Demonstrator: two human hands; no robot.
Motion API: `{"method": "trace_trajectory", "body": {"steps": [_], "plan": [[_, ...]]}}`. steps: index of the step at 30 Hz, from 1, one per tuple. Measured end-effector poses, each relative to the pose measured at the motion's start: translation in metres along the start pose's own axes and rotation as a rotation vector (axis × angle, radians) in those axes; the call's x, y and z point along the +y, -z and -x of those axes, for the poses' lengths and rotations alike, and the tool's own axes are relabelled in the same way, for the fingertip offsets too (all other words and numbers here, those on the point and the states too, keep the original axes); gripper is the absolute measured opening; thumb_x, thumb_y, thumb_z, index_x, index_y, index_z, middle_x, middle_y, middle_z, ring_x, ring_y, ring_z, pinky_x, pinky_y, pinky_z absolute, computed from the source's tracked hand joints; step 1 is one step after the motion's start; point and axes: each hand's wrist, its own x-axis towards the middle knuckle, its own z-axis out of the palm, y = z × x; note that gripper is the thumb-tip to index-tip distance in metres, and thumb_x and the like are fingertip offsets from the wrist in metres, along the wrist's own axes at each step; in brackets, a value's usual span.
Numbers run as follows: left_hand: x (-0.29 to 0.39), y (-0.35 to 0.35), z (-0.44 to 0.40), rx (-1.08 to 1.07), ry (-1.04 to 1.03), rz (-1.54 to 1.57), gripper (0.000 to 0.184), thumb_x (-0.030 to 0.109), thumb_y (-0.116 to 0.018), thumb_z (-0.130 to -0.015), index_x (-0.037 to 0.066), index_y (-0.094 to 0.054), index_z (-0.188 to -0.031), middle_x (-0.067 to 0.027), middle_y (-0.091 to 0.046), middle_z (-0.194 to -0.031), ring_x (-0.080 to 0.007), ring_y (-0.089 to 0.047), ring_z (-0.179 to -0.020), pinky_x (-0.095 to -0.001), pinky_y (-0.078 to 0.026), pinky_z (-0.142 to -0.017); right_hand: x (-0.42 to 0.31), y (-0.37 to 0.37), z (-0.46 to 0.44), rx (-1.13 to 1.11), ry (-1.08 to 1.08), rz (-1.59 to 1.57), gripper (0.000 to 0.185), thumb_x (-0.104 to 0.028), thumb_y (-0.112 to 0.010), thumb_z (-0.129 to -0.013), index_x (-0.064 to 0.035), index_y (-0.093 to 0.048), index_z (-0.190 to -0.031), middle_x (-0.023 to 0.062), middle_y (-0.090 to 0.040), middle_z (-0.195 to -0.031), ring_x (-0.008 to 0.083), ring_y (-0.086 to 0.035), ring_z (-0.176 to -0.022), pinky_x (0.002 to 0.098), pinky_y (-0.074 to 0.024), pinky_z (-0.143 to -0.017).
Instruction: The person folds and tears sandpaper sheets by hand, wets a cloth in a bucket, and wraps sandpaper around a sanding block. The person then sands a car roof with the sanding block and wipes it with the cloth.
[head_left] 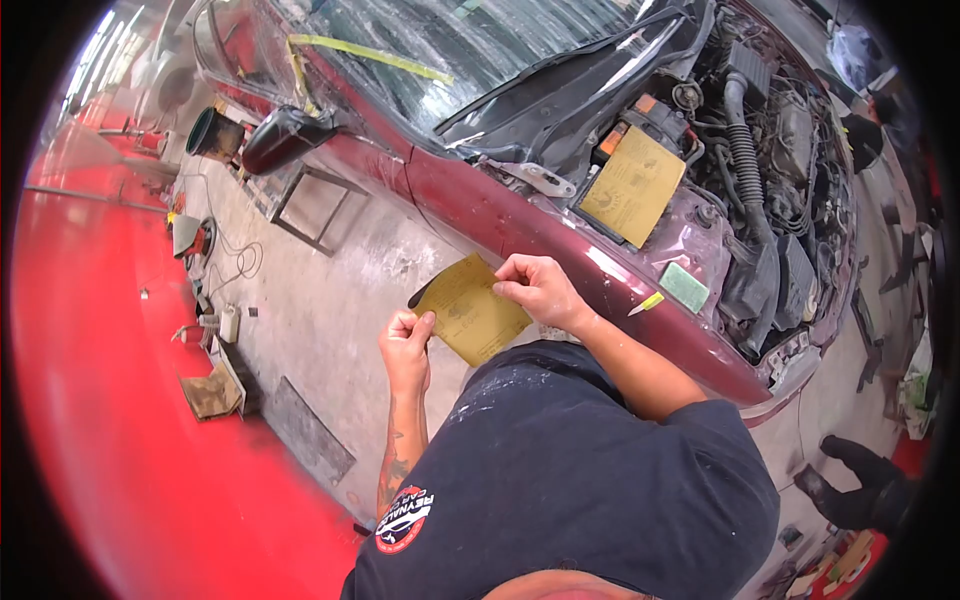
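A yellow-brown sheet of sandpaper (468,312) is held up between my two hands, its printed backing facing me and a dark strip showing at its upper left edge. My left hand (407,340) pinches the left side with the thumb on top. On the upper right edge, my right hand (535,288) grips it with thumb and fingers. Just beyond, the dark red car fender (480,215) runs past my right forearm. Another sandpaper sheet (634,187) lies over the battery area in the open engine bay.
On the bay's edge sit a green sponge-like block (685,287) and a small yellow-green piece (646,303). The side mirror (285,138) juts out beside a dark bucket (213,133). A metal frame stand (312,207), cables and a flat dark panel (303,430) occupy the floor.
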Motion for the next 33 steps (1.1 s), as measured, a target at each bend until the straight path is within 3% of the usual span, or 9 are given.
{"method": "trace_trajectory", "body": {"steps": [5,9,11,15,20,27,29,31,33], "plan": [[0.022,-0.011,-0.002,0.007,0.003,-0.143,0.017,0.001,-0.068,-0.090,0.006,-0.054,-0.081,0.0008,-0.057,-0.074,-0.0071,-0.057,-0.069,-0.0223,-0.046,-0.066,0.007,0.003,0.005,-0.035,-0.015,0.015,0.016,-0.012,-0.070,-0.083,0.0019,-0.066,-0.090,0.0045,-0.066,-0.071,0.0090,-0.057,-0.064,0.0280,-0.0472,-0.062],[0.025,-0.001,-0.012,-0.077,-0.141,-0.163,0.018,0.006,-0.070,-0.091,0.006,-0.054,-0.083,-0.0006,-0.060,-0.076,-0.0074,-0.057,-0.068,-0.0225,-0.047,-0.066,0.002,-0.003,0.011,0.014,-0.009,0.024,0.016,-0.012,-0.070,-0.084,0.0018,-0.066,-0.089,0.0052,-0.066,-0.070,0.0098,-0.057,-0.064,0.0289,-0.0474,-0.062],[0.027,0.010,-0.019,-0.163,-0.041,-0.314,0.018,0.006,-0.069,-0.092,0.006,-0.054,-0.083,-0.0008,-0.060,-0.075,-0.0077,-0.057,-0.067,-0.0224,-0.047,-0.066,-0.002,-0.005,0.015,0.045,-0.007,0.049,0.016,-0.012,-0.070,-0.084,0.0017,-0.066,-0.089,0.0050,-0.066,-0.070,0.0096,-0.057,-0.064,0.0290,-0.0475,-0.062],[0.044,0.011,-0.025,-0.284,-0.036,-0.260,0.019,0.007,-0.067,-0.093,0.006,-0.053,-0.082,-0.0010,-0.060,-0.073,-0.0079,-0.057,-0.066,-0.0228,-0.046,-0.064,-0.001,-0.015,0.024,0.101,0.002,0.064,0.015,-0.012,-0.070,-0.084,0.0014,-0.065,-0.090,0.0043,-0.066,-0.070,0.0087,-0.057,-0.065,0.0292,-0.0475,-0.063],[0.042,0.026,-0.044,-0.428,-0.196,-0.157,0.024,0.014,-0.062,-0.098,0.008,-0.049,-0.079,-0.0009,-0.057,-0.071,-0.0089,-0.056,-0.067,-0.0251,-0.046,-0.064,-0.011,-0.039,0.041,0.188,0.021,0.053,0.014,-0.011,-0.069,-0.086,0.0012,-0.064,-0.089,0.0012,-0.060,-0.067,0.0068,-0.053,-0.064,0.0268,-0.0449,-0.061],[0.039,0.023,-0.038,-0.510,-0.036,-0.139,0.028,0.026,-0.057,-0.102,0.001,-0.062,-0.090,-0.0036,-0.062,-0.074,-0.0113,-0.056,-0.068,-0.0256,-0.046,-0.065,-0.017,-0.067,0.058,0.410,0.032,-0.046,0.011,-0.009,-0.067,-0.088,0.0014,-0.064,-0.089,-0.0013,-0.061,-0.070,0.0046,-0.052,-0.067,0.0258,-0.0449,-0.062],[0.019,0.037,-0.038,-0.783,-0.029,-0.541,0.039,0.031,-0.054,-0.103,-0.003,-0.065,-0.087,-0.0058,-0.063,-0.071,-0.0139,-0.058,-0.065,-0.0289,-0.048,-0.061,-0.023,-0.070,0.064,0.482,0.041,-0.105,0.010,-0.008,-0.066,-0.088,0.0018,-0.063,-0.088,-0.0014,-0.061,-0.071,0.0041,-0.052,-0.067,0.0251,-0.0450,-0.062],[0.024,0.026,-0.027,-0.801,-0.036,-0.455,0.043,0.031,-0.054,-0.103,-0.005,-0.066,-0.082,-0.0076,-0.067,-0.072,-0.0149,-0.062,-0.066,-0.0299,-0.048,-0.061,-0.023,-0.071,0.070,0.490,0.046,-0.085,0.008,-0.006,-0.066,-0.089,0.0009,-0.063,-0.089,-0.0030,-0.060,-0.073,0.0028,-0.050,-0.068,0.0239,-0.0433,-0.061],[0.022,0.028,-0.029,-0.835,-0.223,-0.551,0.045,0.032,-0.055,-0.103,-0.005,-0.067,-0.080,-0.0098,-0.068,-0.068,-0.0150,-0.064,-0.063,-0.0305,-0.049,-0.059,-0.021,-0.074,0.074,0.491,0.048,-0.069,0.006,-0.005,-0.065,-0.091,0.0000,-0.062,-0.090,-0.0046,-0.059,-0.075,0.0014,-0.048,-0.069,0.0227,-0.0416,-0.061]]}}
